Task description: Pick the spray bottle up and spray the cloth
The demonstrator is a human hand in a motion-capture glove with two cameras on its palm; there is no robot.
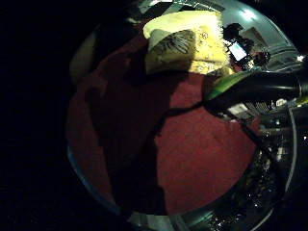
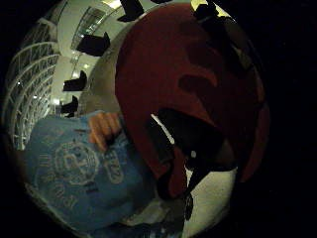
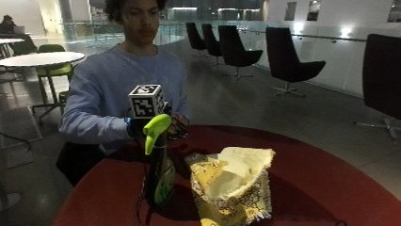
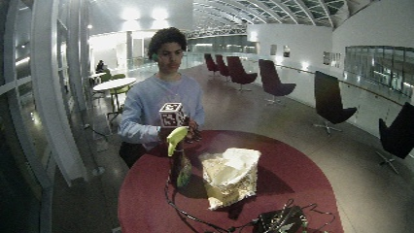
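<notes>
The spray bottle (image 3: pixel 159 176) is seen standing upright on the round red worktop (image 3: pixel 325 188), on the side nearer the person's edge, its green trigger head (image 3: pixel 154 132) at the top. The yellow cloth (image 3: pixel 235 186) is heaped just beside it, toward the worktop's middle. The gloved right hand (image 3: pixel 177 126) is held behind the bottle's head, near it; whether its fingers are curled or straight cannot be told. The bare hand (image 2: pixel 105 128) is seen against the blue sweater (image 2: pixel 74 168).
</notes>
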